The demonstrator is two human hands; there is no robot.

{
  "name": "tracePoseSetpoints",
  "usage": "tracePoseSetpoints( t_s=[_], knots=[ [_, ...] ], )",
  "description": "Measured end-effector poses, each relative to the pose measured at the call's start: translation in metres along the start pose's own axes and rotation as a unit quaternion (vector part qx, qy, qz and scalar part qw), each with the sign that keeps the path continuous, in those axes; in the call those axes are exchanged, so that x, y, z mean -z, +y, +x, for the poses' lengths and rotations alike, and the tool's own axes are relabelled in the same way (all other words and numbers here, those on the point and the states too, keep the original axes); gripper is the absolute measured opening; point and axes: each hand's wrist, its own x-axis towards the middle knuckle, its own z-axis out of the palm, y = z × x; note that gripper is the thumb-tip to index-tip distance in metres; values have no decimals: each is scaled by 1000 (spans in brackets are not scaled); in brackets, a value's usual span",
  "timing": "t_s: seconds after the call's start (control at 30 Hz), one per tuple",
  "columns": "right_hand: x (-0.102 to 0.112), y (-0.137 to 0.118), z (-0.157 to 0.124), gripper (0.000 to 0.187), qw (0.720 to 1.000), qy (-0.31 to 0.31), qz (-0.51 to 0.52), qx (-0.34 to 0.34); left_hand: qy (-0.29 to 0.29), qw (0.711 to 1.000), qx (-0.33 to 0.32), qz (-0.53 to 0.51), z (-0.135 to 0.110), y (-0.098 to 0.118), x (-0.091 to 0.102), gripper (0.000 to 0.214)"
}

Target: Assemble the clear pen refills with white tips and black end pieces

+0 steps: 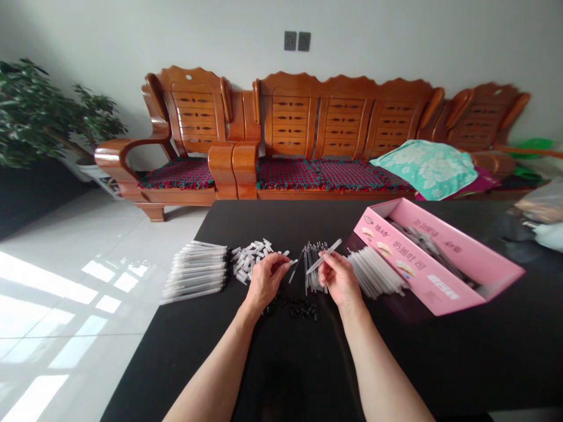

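My left hand (pixel 267 280) pinches a small white pen cap (pixel 292 262) between thumb and fingertips. My right hand (pixel 339 275) grips a translucent pen barrel (pixel 324 256), which slants up to the right. A thin pen refill (pixel 295 269) shows between the hands; whether anything holds it I cannot tell. Behind my right hand lie several refills (pixel 311 258) side by side. White pen caps (pixel 248 261) are heaped beyond my left hand. Small black plugs (pixel 302 308) are scattered nearer me. More barrels (pixel 378 272) lie at the right, and a row of assembled-looking pens (pixel 196 271) at the left.
A pink open box (pixel 433 281) with grey contents stands on the right of the black table (pixel 290 369). Plastic bags (pixel 543 214) lie at the far right. Behind the table is a wooden sofa (pixel 290 117) with a turquoise cloth (pixel 426 167); a plant (pixel 39 117) stands left.
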Motion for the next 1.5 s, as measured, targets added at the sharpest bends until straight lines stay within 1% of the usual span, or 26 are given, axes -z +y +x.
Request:
tracePoseSetpoints(
  t_s=[0.1,0.27,0.4,0.57,0.63,0.8,1.07,1.17,1.3,1.37,1.43,1.5],
  knots=[
    [-2,0,-1,19,1000,8,-8,11,-27,999,8,-21,-2,0,-5,21],
    [-4,0,-1,19,999,23,-19,18,-44,999,-6,-3,-3,-3,-10,20],
    [-2,3,-1,21,998,35,-37,27,-47,999,-10,7,-3,-3,-10,18],
    [-4,5,-1,24,996,37,-75,22,-43,999,-18,26,-4,1,-12,16],
    [-6,5,-2,25,995,34,-88,14,-45,999,-6,10,-5,1,-14,16],
    [-7,4,-3,25,996,25,-91,-4,-61,995,32,-72,-5,0,-18,20],
    [-8,6,-4,25,997,14,-76,-30,-59,996,48,-52,-6,-2,-22,22],
    [-7,6,-3,25,997,18,-60,-48,-40,999,17,-9,-8,-1,-25,22],
    [-3,4,-2,25,995,28,-49,-79,-4,992,-72,102,-11,4,-28,24],
    [-1,3,-1,25,994,39,-48,-93,2,985,-106,137,-12,6,-31,26],
    [0,3,0,26,993,48,-49,-100,2,980,-120,157,-13,6,-34,28],
    [-1,4,0,27,993,51,-47,-99,5,980,-119,161,-13,5,-37,26]
  ],
)
